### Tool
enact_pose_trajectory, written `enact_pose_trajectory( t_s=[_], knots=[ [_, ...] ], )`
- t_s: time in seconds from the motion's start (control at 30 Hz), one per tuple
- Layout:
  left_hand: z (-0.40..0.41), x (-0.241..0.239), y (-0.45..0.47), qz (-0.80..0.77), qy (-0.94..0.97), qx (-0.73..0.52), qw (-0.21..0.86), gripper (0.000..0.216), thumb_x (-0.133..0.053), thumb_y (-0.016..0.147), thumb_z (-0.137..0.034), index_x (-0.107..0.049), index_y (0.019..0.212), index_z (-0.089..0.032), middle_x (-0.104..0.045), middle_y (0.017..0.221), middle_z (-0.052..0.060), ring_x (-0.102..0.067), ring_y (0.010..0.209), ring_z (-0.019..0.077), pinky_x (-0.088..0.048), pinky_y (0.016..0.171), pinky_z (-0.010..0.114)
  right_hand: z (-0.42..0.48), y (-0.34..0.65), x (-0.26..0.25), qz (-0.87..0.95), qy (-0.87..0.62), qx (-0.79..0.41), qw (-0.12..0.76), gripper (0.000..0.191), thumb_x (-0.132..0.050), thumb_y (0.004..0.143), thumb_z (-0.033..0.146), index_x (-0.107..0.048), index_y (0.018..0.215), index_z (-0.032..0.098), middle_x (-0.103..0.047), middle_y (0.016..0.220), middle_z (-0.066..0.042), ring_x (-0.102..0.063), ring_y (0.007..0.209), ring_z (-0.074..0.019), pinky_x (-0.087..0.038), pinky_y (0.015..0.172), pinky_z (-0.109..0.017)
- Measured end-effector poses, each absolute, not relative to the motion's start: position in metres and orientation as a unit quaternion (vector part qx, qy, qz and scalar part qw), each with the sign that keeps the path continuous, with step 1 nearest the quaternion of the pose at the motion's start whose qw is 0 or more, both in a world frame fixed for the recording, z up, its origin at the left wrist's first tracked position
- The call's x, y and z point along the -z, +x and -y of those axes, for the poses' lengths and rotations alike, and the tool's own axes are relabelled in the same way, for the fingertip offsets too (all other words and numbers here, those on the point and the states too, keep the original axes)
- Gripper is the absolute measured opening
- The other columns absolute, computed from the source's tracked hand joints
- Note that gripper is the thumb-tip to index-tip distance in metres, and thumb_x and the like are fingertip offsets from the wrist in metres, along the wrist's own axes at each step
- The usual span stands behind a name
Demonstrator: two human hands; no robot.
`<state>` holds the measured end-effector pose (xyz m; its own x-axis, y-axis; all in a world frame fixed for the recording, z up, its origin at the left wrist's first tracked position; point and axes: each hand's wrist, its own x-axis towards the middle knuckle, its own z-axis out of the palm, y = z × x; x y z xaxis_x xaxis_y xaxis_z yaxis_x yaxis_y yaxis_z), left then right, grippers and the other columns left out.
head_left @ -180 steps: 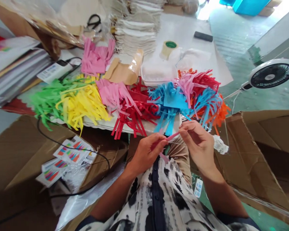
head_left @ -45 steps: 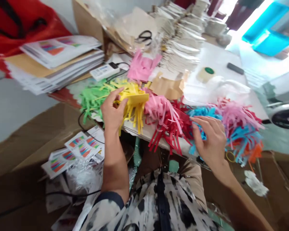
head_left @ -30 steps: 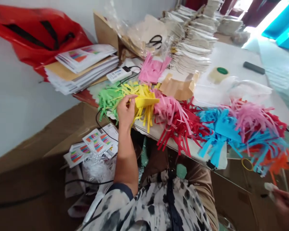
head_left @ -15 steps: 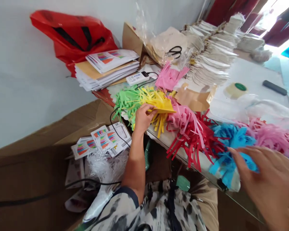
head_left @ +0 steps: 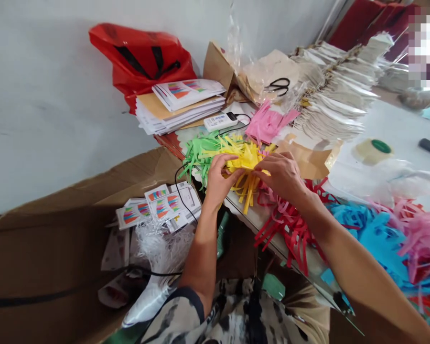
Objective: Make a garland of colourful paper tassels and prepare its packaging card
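Fringed yellow tissue paper [head_left: 249, 155] lies at the table's near edge, pinched between both hands. My left hand [head_left: 220, 179] closes on its left side, thumb below and fingers above. My right hand [head_left: 283, 174] grips its right side with thumb and fingertips. Green fringed paper [head_left: 200, 148] sits just left of the yellow. To the right, partly under my right forearm, hangs red fringed paper [head_left: 294, 234] over the edge. Blue fringed paper [head_left: 380, 239] and pink fringed paper [head_left: 424, 234] are heaped farther right.
Behind are a pink fringed piece [head_left: 268, 122], a white device [head_left: 220, 122] with a cable, and stacked papers [head_left: 181, 110]. Black-handled scissors [head_left: 279, 86] rest on plastic near bundled white stacks [head_left: 340, 95]. A tape roll [head_left: 374, 150] lies right. Below left stands a cardboard box [head_left: 75, 191] holding printed cards.
My right hand has come left from the blue fringes to the yellow paper and now grips it. My left hand stays on the yellow. The camera view has turned slightly left.
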<state>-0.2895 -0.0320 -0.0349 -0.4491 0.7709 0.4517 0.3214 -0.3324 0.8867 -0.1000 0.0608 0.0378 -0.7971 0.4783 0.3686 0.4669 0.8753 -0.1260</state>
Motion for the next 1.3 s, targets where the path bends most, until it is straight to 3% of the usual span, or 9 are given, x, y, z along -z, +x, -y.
enact_pose_trajectory(
  t_s=[0.13,0.3,0.47,0.6,0.7,1.0,1.13,1.3],
  knots=[
    [0.033,0.034,-0.291,-0.558,0.476,-0.660,0.161,0.040,-0.078,0.089,-0.060,-0.073,0.106,-0.025,-0.057,0.131,0.011,-0.062,0.121,0.0218,-0.057,0.076,0.025,-0.072,-0.095,-0.044,0.952,-0.230,-0.078,0.187,0.022,-0.062,0.103,0.032,-0.082,0.097,0.025,-0.081,0.096,-0.006,-0.072,0.097,-0.0241,-0.043,0.088,-0.038],
    [0.034,0.037,-0.285,-0.567,0.475,-0.656,0.147,0.036,-0.073,0.094,-0.059,-0.076,0.095,-0.023,-0.061,0.119,0.009,-0.063,0.112,0.0207,-0.054,0.071,0.026,-0.073,-0.093,-0.042,0.920,-0.282,-0.163,0.219,0.021,-0.066,0.098,0.034,-0.084,0.105,0.027,-0.083,0.102,-0.006,-0.076,0.094,-0.0256,-0.051,0.088,-0.038],
    [0.035,0.043,-0.280,-0.584,0.476,-0.648,0.112,0.030,-0.078,0.092,-0.053,-0.079,0.096,-0.023,-0.062,0.112,0.007,-0.063,0.111,0.0216,-0.054,0.092,0.034,-0.064,-0.093,-0.044,0.890,-0.320,-0.222,0.239,0.018,-0.069,0.095,0.034,-0.085,0.101,0.027,-0.084,0.100,-0.002,-0.078,0.094,-0.0258,-0.054,0.089,-0.038],
    [0.038,0.042,-0.279,-0.602,0.496,-0.617,0.105,0.036,-0.066,0.100,-0.053,-0.081,0.088,-0.023,-0.062,0.107,0.007,-0.062,0.108,0.0220,-0.052,0.101,0.040,-0.062,-0.094,-0.042,0.887,-0.303,-0.250,0.242,0.020,-0.068,0.094,0.030,-0.086,0.102,0.029,-0.084,0.107,-0.002,-0.079,0.101,-0.0261,-0.056,0.095,-0.038],
    [0.039,0.041,-0.276,-0.595,0.510,-0.610,0.117,0.040,-0.065,0.101,-0.054,-0.080,0.082,-0.022,-0.063,0.106,0.007,-0.062,0.106,0.0230,-0.050,0.101,0.042,-0.062,-0.094,-0.037,0.891,-0.287,-0.245,0.251,0.020,-0.067,0.094,0.029,-0.085,0.104,0.029,-0.084,0.110,-0.003,-0.078,0.106,-0.0259,-0.056,0.099,-0.040],
    [0.038,0.045,-0.269,-0.578,0.529,-0.606,0.136,0.021,-0.074,0.095,-0.044,-0.081,0.090,-0.025,-0.066,0.106,0.007,-0.061,0.106,0.0233,-0.049,0.098,0.041,-0.051,-0.096,-0.040,0.879,-0.305,-0.191,0.312,0.020,-0.067,0.094,0.025,-0.085,0.102,0.028,-0.084,0.107,-0.003,-0.078,0.105,-0.0261,-0.057,0.099,-0.040],
    [0.044,0.035,-0.268,-0.593,0.538,-0.586,0.124,0.019,-0.070,0.098,-0.041,-0.080,0.093,-0.026,-0.068,0.105,0.006,-0.062,0.106,0.0238,-0.048,0.100,0.042,-0.042,-0.099,-0.044,0.890,-0.294,-0.183,0.296,0.022,-0.064,0.093,0.021,-0.085,0.099,0.028,-0.084,0.103,-0.004,-0.078,0.102,-0.0262,-0.057,0.096,-0.040],
    [0.048,0.027,-0.267,-0.586,0.546,-0.583,0.136,0.024,-0.065,0.101,-0.040,-0.080,0.090,-0.025,-0.073,0.112,0.006,-0.065,0.111,0.0243,-0.046,0.106,0.044,-0.039,-0.098,-0.045,0.863,-0.318,-0.187,0.344,0.019,-0.067,0.093,0.026,-0.085,0.098,0.027,-0.084,0.102,-0.004,-0.078,0.101,-0.0264,-0.058,0.094,-0.040]
  ],
)
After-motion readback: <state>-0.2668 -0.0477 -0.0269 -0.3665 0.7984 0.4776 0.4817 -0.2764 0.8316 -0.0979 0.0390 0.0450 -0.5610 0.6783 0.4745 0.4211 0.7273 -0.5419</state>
